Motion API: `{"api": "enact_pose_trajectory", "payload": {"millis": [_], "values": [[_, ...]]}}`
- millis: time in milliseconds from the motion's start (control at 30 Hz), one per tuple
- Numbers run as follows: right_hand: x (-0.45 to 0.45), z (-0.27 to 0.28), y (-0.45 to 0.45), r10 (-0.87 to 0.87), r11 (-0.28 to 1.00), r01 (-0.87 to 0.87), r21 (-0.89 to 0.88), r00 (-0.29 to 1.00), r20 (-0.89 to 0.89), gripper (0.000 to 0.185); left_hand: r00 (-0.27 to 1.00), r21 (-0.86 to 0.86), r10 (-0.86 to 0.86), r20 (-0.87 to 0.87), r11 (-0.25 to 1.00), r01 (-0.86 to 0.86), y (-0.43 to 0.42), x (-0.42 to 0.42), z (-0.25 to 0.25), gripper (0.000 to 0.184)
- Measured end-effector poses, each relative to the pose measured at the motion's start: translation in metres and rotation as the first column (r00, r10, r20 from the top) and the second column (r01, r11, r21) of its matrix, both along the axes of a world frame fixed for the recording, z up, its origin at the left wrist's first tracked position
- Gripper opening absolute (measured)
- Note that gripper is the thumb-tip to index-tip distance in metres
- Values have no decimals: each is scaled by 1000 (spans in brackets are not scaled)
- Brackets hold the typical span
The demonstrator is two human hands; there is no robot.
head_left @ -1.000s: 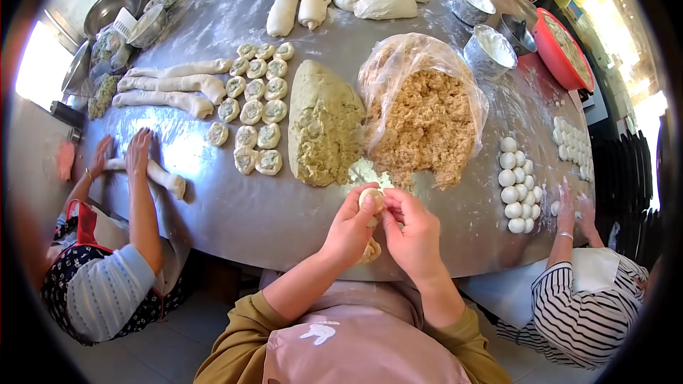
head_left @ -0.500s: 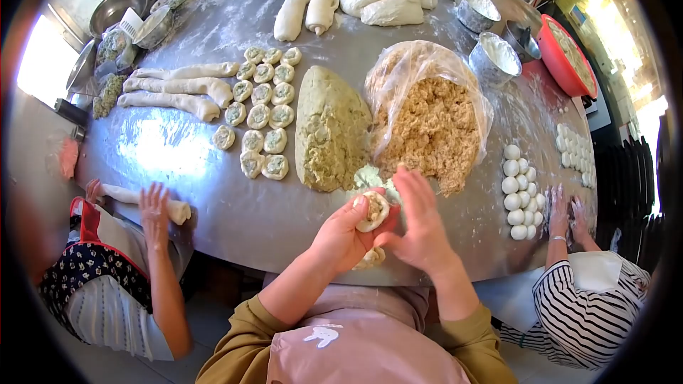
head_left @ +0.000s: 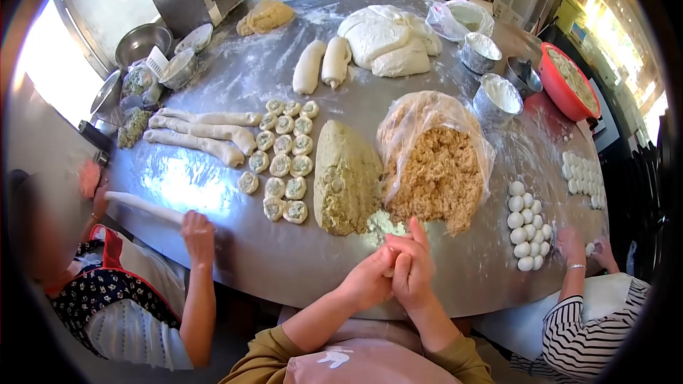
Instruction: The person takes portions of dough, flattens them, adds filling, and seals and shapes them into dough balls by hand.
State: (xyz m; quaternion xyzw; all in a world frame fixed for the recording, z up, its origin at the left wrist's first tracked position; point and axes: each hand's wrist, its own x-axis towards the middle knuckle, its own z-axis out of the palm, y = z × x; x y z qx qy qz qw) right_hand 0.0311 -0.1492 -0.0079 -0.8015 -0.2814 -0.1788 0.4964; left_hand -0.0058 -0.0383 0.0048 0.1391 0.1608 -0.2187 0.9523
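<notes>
My left hand [head_left: 367,279] is closed around a piece of dough, of which only a small pale bit shows between the fingers. Against it presses my right hand [head_left: 413,263], its fingers lying together over the left fingers and the dough. Both hands are above the near edge of the metal table, just in front of a brown crumbly filling [head_left: 441,178] in a clear plastic bag. To its left lies a mound of green filling [head_left: 343,178]. Small filled dough pieces [head_left: 280,166] stand in rows left of that mound.
Dough ropes [head_left: 203,131] lie at the left, white dough balls [head_left: 524,235] at the right. Farther back are a big dough mass [head_left: 391,39], metal bowls [head_left: 498,99] and a red basin [head_left: 562,92]. A co-worker's hand [head_left: 198,238] is at left, another's [head_left: 570,245] at right.
The view has tilted up, showing more background. My right hand, raised apart a moment ago, has come back against my left hand, covering the dough. The left co-worker's rope has become longer and thinner.
</notes>
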Motion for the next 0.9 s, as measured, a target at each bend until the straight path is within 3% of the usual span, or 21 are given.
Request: {"api": "enact_pose_trajectory", "payload": {"millis": [100, 200, 233, 300, 333, 367, 400, 433, 533, 567, 600, 633, 667, 733, 767, 833, 900], "values": [[-9, 7, 5, -151, 977, 172, -126, 976, 160, 16, 981, 223, -44, 191, 975, 0, -2, 1, -26, 27], [-5, -3, 6, -133, 988, 143, -64, 982, 135, 15, 997, 435, -64, 51, 900, 35, -6, 8, -21, 34], [-1, -4, 6, -142, 989, 147, -31, 982, 120, 16, 999, 405, -2, 43, 914, -16, -9, 9, -13, 37], [4, 1, 5, -126, 950, 199, 239, 949, -290, 21, 994, 336, 111, 19, 935, -111, -19, 7, 0, 43], [6, 3, 3, -68, 897, 261, 357, 879, -473, 23, 983, 422, 86, 161, 894, -148, -22, 7, -2, 45], [6, 5, 2, -14, 875, 253, 411, 864, -503, 29, 953, 494, 50, 298, 846, -199, -22, 6, -4, 47], [7, 7, 2, 46, 851, 243, 466, 848, -527, 35, 904, 550, 4, 428, 792, -265, -20, 5, -7, 50], [7, 10, 2, 110, 822, 233, 521, 831, -545, 42, 827, 729, -104, 553, 540, -420, -18, 5, -9, 42], [2, -13, 1, 456, 690, 87, 719, 719, -524, 68, 699, 733, -222, 680, 228, -641, -6, 12, -16, 31], [-4, -1, 5, 446, 705, 78, 705, 724, -526, 71, 737, 754, -173, 653, 242, -611, -7, 10, -3, 27], [-10, 10, 10, 435, 721, 71, 690, 729, -529, 75, 702, 738, -235, 672, 145, -658, -8, 12, -3, 30], [-12, 5, 12, 350, 742, 126, 658, 765, -541, 66, 666, 708, -296, 684, 49, -705, -8, 12, -4, 33], [-11, 2, 8, 379, 769, 131, 626, 694, -611, 61, 632, 663, -356, 688, -46, -747, -7, 12, -6, 36], [-9, 1, 3, 422, 815, 133, 564, 532, -734, 50, 651, 739, -414, 636, 83, -669, -1, 8, -10, 64], [-7, 7, 4, 390, 806, 228, 546, 489, -780, 36, 656, 750, -399, 641, 143, -646, -1, 6, -8, 74], [-6, 22, -4, 222, 918, 140, 370, 593, -774, 33, 667, 760, -367, 649, 265, -593, -4, 4, 0, 97], [-5, 30, -13, 62, 987, 50, 151, 752, -657, 29, 714, 755, -278, 643, 388, -529, -8, 0, 13, 102]]}}
